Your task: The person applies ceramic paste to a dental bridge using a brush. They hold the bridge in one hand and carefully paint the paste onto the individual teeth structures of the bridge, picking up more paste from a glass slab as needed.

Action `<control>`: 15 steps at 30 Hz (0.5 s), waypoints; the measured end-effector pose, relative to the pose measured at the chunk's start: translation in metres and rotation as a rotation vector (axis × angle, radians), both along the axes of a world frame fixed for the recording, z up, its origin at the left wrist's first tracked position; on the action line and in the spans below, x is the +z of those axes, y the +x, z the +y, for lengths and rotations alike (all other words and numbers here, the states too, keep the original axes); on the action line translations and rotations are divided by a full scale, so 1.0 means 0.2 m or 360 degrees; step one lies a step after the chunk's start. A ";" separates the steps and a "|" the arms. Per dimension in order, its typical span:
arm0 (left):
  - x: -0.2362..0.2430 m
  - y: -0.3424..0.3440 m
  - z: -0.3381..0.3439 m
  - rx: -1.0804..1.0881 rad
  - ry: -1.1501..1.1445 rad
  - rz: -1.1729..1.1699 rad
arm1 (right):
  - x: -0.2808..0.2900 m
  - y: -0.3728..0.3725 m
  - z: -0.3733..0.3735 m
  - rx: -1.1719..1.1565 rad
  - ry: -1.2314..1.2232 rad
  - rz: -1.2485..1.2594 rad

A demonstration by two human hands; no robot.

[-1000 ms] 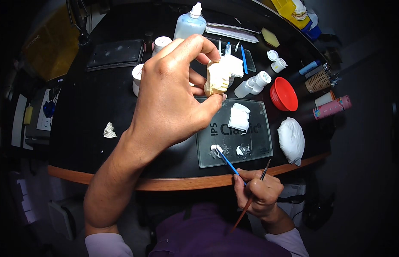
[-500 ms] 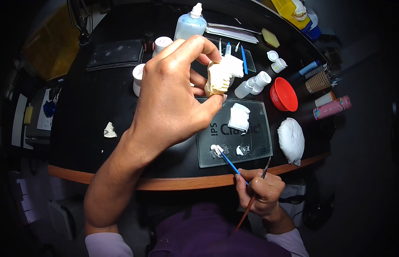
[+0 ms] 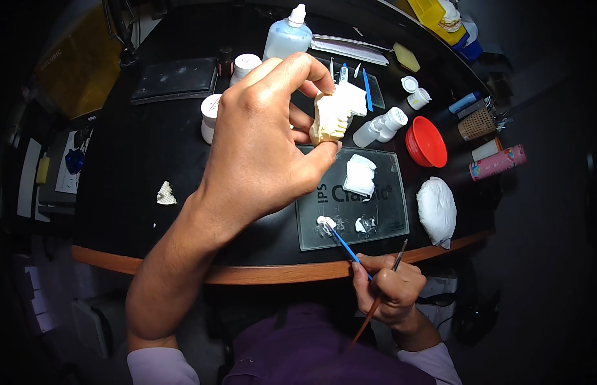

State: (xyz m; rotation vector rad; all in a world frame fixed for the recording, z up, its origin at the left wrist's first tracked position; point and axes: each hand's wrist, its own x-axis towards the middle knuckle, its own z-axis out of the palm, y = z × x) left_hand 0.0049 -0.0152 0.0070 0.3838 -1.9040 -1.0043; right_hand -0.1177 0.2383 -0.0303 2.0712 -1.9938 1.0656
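My left hand is raised over the desk, its thumb and fingers closed around a cream plaster dental model with a row of teeth. My right hand, low at the desk's front edge, grips two tools at once. One is a thin blue spatula, its tip in a dab of white paste on a glass slab. The other is a brown-handled brush, slanting across the hand with its bristles upward and off the slab. A second white smear and a folded white tissue lie on the slab.
Right of the slab are a white wrapped bundle and a red bowl. Small clear bottles stand behind it. A large squeeze bottle and white jars are farther back. A crumpled scrap lies left.
Both hands keep their holds. The brush has tipped slightly in my right hand, and the spatula tip stays at the paste. The whole view has shifted slightly.
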 end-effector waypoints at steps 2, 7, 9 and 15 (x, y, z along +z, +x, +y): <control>0.00 0.00 0.00 -0.0001 -0.0001 0.0003 | 0.00 0.00 0.00 0.0012 0.0029 -0.0001; 0.00 0.00 0.00 0.0004 0.0014 -0.0014 | -0.03 -0.01 -0.01 -0.0080 -0.0133 -0.0036; 0.00 0.00 0.00 0.0001 0.0009 -0.0017 | -0.03 -0.02 -0.01 -0.0064 -0.0085 -0.0006; 0.00 0.00 0.00 0.0008 -0.0015 -0.0021 | -0.03 -0.01 0.01 -0.0088 -0.0077 -0.0008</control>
